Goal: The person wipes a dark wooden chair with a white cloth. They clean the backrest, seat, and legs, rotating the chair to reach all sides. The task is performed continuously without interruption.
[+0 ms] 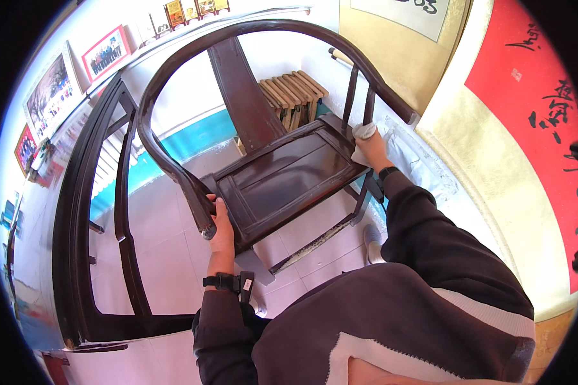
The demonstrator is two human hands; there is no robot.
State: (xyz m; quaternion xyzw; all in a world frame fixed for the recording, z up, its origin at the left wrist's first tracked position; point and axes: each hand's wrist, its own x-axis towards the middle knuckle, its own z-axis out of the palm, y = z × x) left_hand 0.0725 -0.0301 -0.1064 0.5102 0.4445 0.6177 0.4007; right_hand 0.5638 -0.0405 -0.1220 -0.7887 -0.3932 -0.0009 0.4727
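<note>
Before me stands a dark wooden armchair (pixel 289 178) with a curved horseshoe back rail and a flat central back splat (pixel 245 91). At the near left of the seat, my left hand (pixel 221 228) grips the chair beside the rail's end, its thumb up; part of its fingers is hidden behind the wood. My right hand (pixel 371 147) holds a pale cloth (pixel 364 131) around the lower part of an upright post below the right arm. The front foot rail (pixel 313 243) looks worn, with pale patches.
A dark wooden table (pixel 77 216) with a glossy top stands close on the left. Behind the chair is a stack of wooden slatted pieces (pixel 294 91), perhaps folded stools. Scrolls with brush writing (pixel 554 110) hang on the right wall. Framed pictures (pixel 107 53) stand at the upper left.
</note>
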